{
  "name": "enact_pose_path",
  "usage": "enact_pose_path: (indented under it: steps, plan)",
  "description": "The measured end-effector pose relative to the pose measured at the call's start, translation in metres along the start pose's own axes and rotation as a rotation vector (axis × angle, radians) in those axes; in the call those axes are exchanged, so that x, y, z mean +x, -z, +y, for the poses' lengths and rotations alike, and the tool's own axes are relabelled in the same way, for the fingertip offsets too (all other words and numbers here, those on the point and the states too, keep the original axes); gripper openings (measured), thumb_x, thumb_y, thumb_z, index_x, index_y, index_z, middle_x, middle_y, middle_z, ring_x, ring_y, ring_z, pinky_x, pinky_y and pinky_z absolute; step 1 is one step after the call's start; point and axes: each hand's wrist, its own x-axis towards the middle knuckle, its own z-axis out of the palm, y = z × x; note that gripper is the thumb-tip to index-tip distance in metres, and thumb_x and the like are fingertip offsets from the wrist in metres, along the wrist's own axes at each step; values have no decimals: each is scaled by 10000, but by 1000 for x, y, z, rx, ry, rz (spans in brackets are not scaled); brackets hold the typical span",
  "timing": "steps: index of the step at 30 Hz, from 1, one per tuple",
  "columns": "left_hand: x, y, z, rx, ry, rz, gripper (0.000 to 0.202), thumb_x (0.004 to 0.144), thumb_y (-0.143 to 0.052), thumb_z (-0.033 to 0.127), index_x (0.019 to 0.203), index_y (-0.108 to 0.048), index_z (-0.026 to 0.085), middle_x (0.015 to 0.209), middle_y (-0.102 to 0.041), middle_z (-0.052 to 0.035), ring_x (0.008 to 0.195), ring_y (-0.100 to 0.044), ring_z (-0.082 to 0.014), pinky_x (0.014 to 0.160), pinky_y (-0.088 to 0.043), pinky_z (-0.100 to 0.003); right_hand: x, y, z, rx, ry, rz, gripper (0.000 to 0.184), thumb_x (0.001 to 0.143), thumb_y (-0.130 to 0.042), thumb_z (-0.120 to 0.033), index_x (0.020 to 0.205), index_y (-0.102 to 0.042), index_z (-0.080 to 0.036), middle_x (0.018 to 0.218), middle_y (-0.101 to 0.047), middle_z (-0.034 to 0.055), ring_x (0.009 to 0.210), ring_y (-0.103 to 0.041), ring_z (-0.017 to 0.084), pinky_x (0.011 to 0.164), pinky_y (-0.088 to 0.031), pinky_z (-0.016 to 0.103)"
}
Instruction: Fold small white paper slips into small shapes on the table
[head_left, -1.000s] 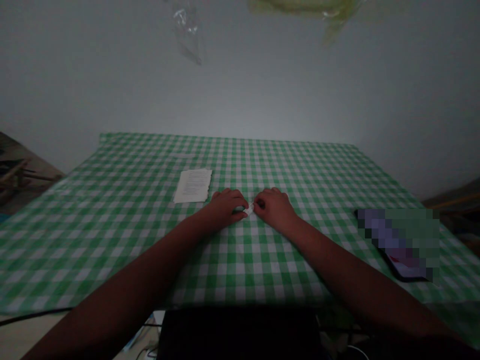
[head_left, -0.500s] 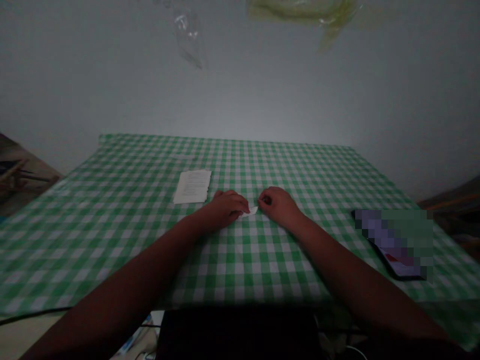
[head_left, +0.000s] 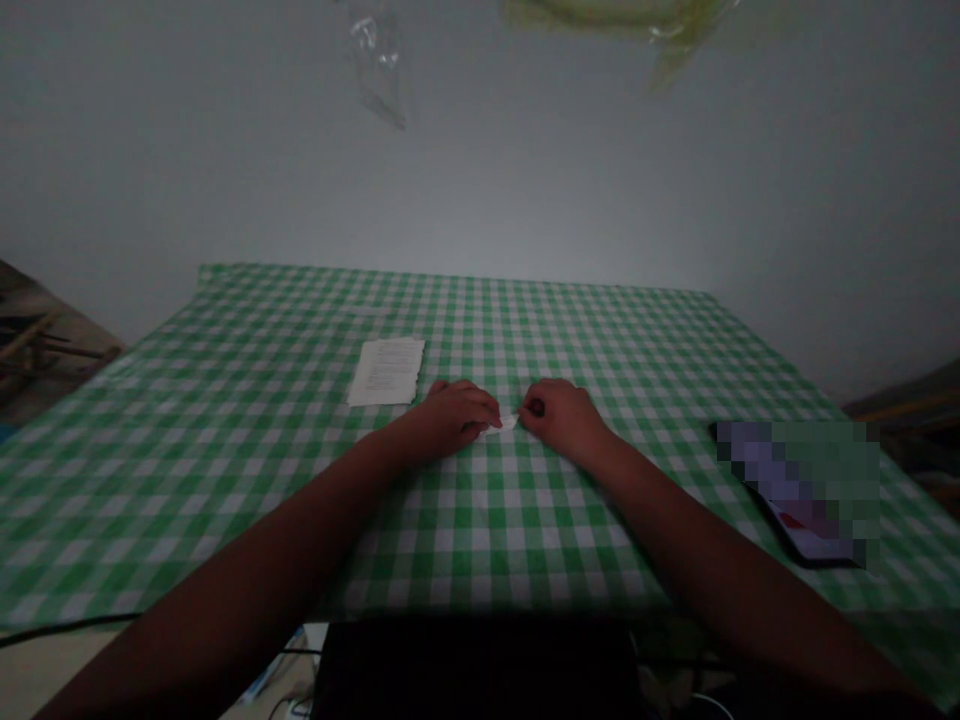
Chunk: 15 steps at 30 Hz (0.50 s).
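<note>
A small white piece of paper lies on the green-and-white checked tablecloth near the table's middle. My left hand rests on the cloth with curled fingers pinching the paper's left end. My right hand sits just to the right, fingers curled, its fingertips on the paper's right end. Both forearms stretch across the table from the near edge.
A white printed sheet lies flat to the left of my left hand. A phone, partly blurred out, lies at the right side of the table. A plain wall stands behind the table; a dark object sits below the near edge.
My hands have drawn slightly apart, showing a bit more of the small white paper between them. The rest has stayed in place.
</note>
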Motion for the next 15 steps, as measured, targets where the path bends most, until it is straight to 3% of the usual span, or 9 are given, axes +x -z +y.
enact_pose_path:
  steps: [9,15]
  plan:
    - [0,5,4,5,2,-25,278,906,-509,166,1068,-703,281,1229,-677,-3,1180,-531,-210,933,-296,-392,2,0,-7,-70,-45,39,122,845,-599,-275,760,-639,-199,851,-670,49,844,-583,209,678,-348,319]
    - [-1,2,2,6,1,-4,215,925,-549,259,1073,-701,288,1227,-674,-4,1166,-539,-210,946,-293,-388,1,-3,-2,-30,33,39,118,848,-598,-276,788,-649,-189,847,-661,42,834,-582,189,705,-367,304]
